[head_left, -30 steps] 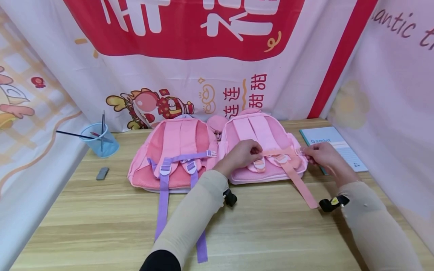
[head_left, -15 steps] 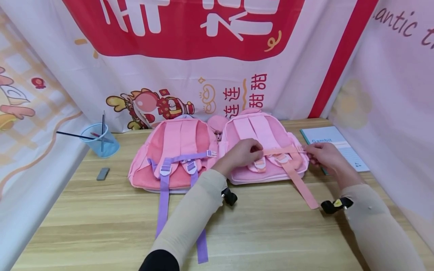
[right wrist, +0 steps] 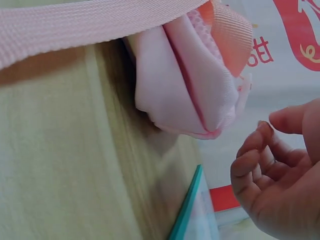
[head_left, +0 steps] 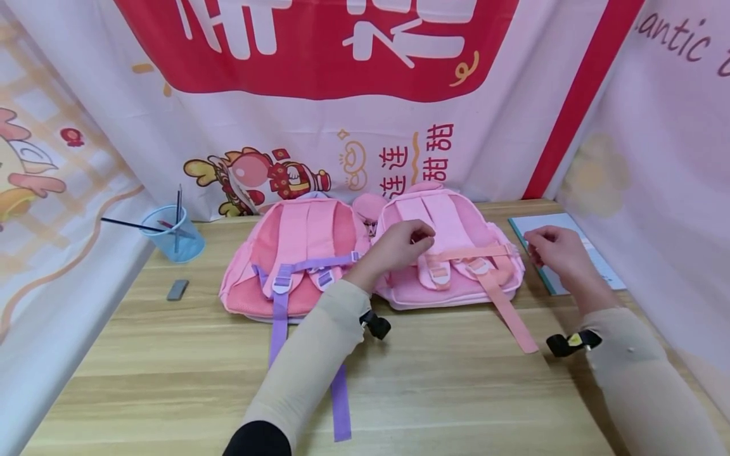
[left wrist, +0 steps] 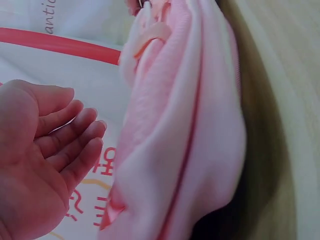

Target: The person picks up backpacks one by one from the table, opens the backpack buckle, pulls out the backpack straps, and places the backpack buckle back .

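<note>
Two pink backpacks lie side by side, strap side up. Over the lighter backpack [head_left: 410, 296] on the right, my left hand [head_left: 402, 246] hovers with loosely bent fingers and nothing in its grasp. In the left wrist view the palm of that hand stands apart from the fabric. A peach chest strap [head_left: 464, 253] runs across this backpack's shoulder straps. Past its right side my right hand [head_left: 557, 250] is raised, fingers loosely curled and holding nothing. The right wrist view shows a gap between those fingers and the backpack's corner [right wrist: 185, 80]. A peach webbing tail [head_left: 510, 316] trails onto the table.
The darker pink backpack [head_left: 245, 297] on the left has purple straps [head_left: 340, 411], partly behind my left arm. A blue mesh pen cup [head_left: 185, 244] and a grey eraser [head_left: 177, 290] stand farther left. A notebook [head_left: 604, 266] lies under the right hand's side. Printed cloth walls surround the table.
Both hands have let go of the peach chest strap. The left hand has lifted slightly up and left, the right hand has drawn away to the right. The strap stays across the backpack.
</note>
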`<state>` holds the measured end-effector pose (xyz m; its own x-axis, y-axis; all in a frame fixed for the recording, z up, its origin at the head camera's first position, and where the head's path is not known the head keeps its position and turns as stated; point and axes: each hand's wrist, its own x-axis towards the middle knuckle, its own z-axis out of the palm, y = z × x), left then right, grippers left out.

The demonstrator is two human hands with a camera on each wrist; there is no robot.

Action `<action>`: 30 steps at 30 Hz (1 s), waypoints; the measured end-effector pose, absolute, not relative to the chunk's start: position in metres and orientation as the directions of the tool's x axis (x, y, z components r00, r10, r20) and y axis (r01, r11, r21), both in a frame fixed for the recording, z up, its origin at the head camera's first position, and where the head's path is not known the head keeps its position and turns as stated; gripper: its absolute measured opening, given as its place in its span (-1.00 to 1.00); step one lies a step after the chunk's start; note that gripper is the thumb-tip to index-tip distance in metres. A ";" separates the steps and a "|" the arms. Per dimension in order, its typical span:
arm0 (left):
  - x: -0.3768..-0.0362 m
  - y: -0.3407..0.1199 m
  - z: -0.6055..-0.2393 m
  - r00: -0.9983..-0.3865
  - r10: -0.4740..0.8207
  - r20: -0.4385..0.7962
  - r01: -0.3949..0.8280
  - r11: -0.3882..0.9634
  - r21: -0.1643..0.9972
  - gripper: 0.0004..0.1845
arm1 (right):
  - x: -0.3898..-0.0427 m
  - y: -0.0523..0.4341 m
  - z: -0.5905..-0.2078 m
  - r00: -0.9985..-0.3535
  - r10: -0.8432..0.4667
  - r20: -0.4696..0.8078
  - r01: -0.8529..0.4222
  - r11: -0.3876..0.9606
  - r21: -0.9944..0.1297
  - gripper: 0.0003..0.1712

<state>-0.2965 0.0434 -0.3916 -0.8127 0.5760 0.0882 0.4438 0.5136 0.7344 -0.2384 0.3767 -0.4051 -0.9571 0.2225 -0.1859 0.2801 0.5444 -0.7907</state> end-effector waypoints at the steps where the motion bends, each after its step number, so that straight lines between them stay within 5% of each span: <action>1: -0.296 0.042 -0.389 -0.816 0.570 0.094 0.444 0.514 0.734 -0.69 | -0.238 0.376 -0.404 -0.959 0.228 -0.167 0.268 0.547 -0.793 -0.28; 20: -0.302 -0.003 -0.364 -0.904 0.386 0.184 0.386 0.554 0.737 -0.56 | -0.253 0.328 -0.371 -0.971 0.217 0.095 0.066 0.635 -0.770 -0.26; 30: -0.299 -0.028 -0.352 -0.912 0.348 0.218 0.402 0.654 0.641 -0.34 | -0.264 0.302 -0.352 -0.995 0.096 0.028 0.048 0.701 -0.712 -0.04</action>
